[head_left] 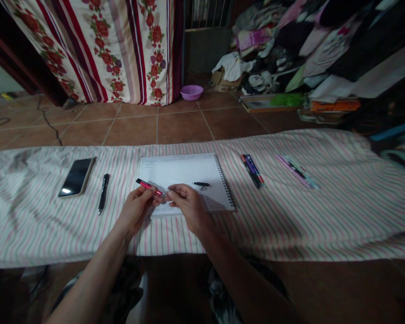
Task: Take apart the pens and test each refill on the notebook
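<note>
My left hand (140,204) is closed on a red pen barrel with a black end (149,186), held at a slant over the notebook. Close beside its tip, my right hand (188,201) makes a pinch; whatever lies between thumb and finger is too small to make out. Under both hands is the open spiral notebook (185,168), its coil along the right edge and faint writing on the page. On the page, right of my right hand, lie a short black pen part (201,183) and a small dark piece (203,188).
A striped cloth (276,216) covers the low surface. Left of the notebook are a phone (77,177) and a black pen (103,194). To the right lie several dark pens (252,171) and a lighter group of pens (297,172). Beyond, a purple basin (191,92) sits on the tiles.
</note>
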Demonstrator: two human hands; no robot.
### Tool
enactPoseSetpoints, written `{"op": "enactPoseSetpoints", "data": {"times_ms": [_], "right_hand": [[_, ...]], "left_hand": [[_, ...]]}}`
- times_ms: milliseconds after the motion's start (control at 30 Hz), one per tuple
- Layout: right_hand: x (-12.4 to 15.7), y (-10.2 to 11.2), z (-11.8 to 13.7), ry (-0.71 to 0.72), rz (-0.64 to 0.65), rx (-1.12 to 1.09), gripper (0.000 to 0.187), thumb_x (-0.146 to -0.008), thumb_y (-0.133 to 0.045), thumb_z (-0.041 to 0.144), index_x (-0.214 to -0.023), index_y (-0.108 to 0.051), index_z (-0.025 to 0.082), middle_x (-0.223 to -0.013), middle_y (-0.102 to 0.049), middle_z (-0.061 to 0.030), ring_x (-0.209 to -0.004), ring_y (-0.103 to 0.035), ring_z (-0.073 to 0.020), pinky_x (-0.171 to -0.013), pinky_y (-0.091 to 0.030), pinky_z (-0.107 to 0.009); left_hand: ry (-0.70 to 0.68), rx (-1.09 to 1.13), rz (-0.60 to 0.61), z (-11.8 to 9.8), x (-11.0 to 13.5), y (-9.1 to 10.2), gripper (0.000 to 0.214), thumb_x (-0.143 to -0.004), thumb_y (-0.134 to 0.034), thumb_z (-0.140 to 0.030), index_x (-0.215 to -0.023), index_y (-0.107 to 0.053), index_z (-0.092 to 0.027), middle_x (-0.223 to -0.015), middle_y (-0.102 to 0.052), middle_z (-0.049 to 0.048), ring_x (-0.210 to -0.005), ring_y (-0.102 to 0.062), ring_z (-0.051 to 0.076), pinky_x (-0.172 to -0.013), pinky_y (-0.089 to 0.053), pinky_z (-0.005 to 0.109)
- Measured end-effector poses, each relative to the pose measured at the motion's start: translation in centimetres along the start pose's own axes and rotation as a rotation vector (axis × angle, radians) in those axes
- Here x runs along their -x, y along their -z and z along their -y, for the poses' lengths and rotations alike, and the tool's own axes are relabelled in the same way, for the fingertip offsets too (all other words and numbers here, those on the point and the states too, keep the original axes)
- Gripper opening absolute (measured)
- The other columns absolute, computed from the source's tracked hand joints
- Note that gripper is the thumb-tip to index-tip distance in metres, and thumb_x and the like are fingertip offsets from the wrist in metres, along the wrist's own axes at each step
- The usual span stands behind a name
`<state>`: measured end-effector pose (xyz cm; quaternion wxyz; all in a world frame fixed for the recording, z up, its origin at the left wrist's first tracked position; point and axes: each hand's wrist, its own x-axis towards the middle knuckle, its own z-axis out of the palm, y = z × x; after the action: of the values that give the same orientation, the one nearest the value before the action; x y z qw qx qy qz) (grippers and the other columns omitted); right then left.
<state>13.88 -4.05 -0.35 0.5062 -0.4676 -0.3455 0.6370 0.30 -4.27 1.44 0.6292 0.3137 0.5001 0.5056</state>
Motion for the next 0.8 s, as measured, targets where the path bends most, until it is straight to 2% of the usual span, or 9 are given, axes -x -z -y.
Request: {"op": "enactPoseSetpoints", "data": {"times_ms": [233,600,800], "right_hand": [[-0.08,-0.08,-0.13,0.044,0.001,0.049,0.015,-0.065,-0.064,0.027,-0.076,-0.062,0.018,-0.066,-0.062,0.0015,-0.058,-0.06,-0.0108,-0.05,-0.045,-0.021],[-0.28,0.02,-0.7,0.087,0.05,0.058,0.014,-0.066,-0.062,0.025,-0.078,-0.063,0.017,-0.069,-0.064,0.0003,-0.062,-0.06,-0.012,-0.056,-0.049,-0.024],[-0.53,0.22,-0.64,0.125,0.018,0.116,0.013,-0.066,-0.062,0.024,-0.077,-0.062,0.017,-0.066,-0.063,0.0002,-0.06,-0.059,-0.0124,-0.054,-0.049,-0.024]], "left_hand": [[0.092,0.188,-0.119,-0.63,-0.17,-0.15,0.014,-0.076,-0.055,-0.006,-0.064,-0.061,-0.008,-0.058,-0.064,0.0056,-0.052,-0.058,0.009,-0.048,-0.047,0.015],[0.024,0.122,-0.12,-0.18,-0.16,-0.3,0.01,-0.071,-0.063,-0.01,-0.061,-0.063,-0.008,-0.058,-0.065,0.0056,-0.052,-0.059,0.009,-0.051,-0.049,0.015],[0.081,0.119,-0.14,0.01,-0.21,-0.42,0.012,-0.075,-0.06,-0.007,-0.064,-0.064,-0.007,-0.06,-0.067,0.0067,-0.054,-0.062,0.01,-0.052,-0.051,0.015]]}}
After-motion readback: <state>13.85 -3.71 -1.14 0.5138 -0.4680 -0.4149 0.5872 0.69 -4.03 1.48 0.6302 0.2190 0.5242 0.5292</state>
